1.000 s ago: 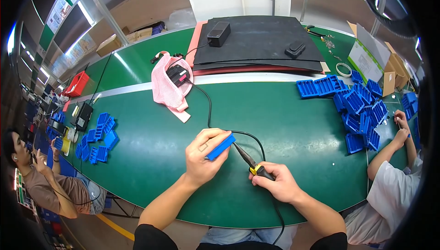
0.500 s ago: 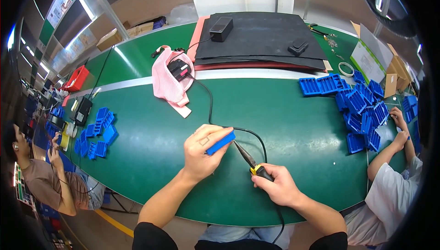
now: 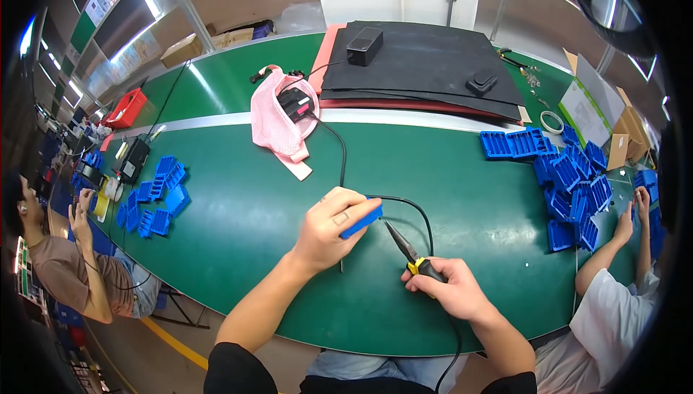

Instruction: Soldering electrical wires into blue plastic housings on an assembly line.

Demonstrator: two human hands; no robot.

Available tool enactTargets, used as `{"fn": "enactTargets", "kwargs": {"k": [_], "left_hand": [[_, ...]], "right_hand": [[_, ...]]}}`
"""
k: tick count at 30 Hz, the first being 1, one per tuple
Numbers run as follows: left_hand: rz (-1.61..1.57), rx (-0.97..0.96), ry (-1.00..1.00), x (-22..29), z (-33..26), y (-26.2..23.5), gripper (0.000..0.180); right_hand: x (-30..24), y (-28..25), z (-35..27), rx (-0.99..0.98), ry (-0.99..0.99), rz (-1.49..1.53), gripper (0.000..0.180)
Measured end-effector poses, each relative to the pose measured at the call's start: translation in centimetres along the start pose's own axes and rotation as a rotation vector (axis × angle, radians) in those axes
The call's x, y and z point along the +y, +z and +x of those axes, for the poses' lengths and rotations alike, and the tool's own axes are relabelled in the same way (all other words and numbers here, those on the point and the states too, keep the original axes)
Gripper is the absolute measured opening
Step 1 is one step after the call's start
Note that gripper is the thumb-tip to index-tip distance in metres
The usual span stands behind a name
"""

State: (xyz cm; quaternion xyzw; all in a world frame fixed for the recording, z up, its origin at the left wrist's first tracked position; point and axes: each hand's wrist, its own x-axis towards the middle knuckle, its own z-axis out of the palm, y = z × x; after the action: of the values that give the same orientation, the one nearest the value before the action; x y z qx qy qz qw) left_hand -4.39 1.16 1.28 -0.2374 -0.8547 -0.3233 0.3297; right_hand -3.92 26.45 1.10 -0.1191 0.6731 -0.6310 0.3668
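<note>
Centrally, the left hand (image 3: 328, 226) pinches a small blue plastic block (image 3: 362, 219), angled toward the black-and-yellow corded soldering iron (image 3: 413, 257) gripped pen-like by the right hand (image 3: 451, 291).

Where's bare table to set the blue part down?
Bare green table lies between the left hand and the blue trays at left, and between the black cable and the right tray pile. The black mats are crowded.

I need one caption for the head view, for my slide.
Left hand holds a blue plastic part while right hand aims a soldering iron at it.
</note>
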Motion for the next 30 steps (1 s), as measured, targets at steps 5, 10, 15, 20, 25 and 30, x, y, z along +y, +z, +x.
{"fn": "enactTargets", "kwargs": {"k": [5,10,15,20,25,30], "left_hand": [[-0.12,0.063,-0.243,0.8,-0.1,0.7,0.041],[-0.147,0.065,-0.263,1.1,-0.5,1.1,0.043],[-0.155,0.062,-0.248,1.2,-0.8,1.4,0.044],[-0.102,0.079,-0.197,1.5,-0.6,1.4,0.038],[-0.123,0.084,-0.232,1.6,-0.9,1.6,0.045],[-0.098,0.091,-0.227,1.6,-0.8,1.6,0.044]], "right_hand": [[1.2,0.9,0.4,-0.027,-0.105,0.07,0.016],[1.2,1.1,0.5,-0.038,-0.17,-0.004,0.016],[1.2,1.2,0.7,-0.039,-0.177,-0.046,0.016],[1.1,1.3,0.6,-0.031,-0.18,-0.037,0.016],[1.4,1.2,0.6,-0.045,-0.183,-0.062,0.016],[1.3,1.4,0.6,-0.036,-0.23,-0.078,0.016]]}}
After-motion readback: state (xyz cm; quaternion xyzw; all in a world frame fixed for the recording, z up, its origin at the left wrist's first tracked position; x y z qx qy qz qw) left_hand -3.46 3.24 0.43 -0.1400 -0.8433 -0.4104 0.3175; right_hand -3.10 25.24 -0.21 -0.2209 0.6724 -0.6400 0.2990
